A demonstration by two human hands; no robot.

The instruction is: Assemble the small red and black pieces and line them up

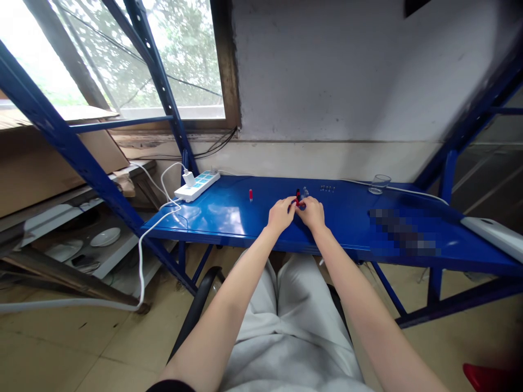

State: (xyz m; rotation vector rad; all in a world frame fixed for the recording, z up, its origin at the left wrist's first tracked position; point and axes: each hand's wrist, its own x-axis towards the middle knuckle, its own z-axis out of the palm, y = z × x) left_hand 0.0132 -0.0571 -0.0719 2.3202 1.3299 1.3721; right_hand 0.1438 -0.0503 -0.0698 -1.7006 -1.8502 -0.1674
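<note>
My left hand [281,214] and my right hand [312,213] meet above the blue table, fingers pinched together. Between the fingertips shows a small red piece [300,204], partly hidden; its kind cannot be made out. A small black part [298,193] rises just behind the fingertips, and I cannot tell whether it belongs to the red piece. Small clear pieces [305,191] lie just beyond my right hand. To the left, apart from both hands, a small red cylinder with a pale lower end [250,195] stands upright. Several tiny metallic pieces [327,189] sit in a row to the right.
The blue table [343,234] has a white power strip [198,185] with a plugged-in charger at its left end. A clear glass [379,184] stands at the back right, near a blurred dark object [402,233]. A white device [494,235] lies at the right edge.
</note>
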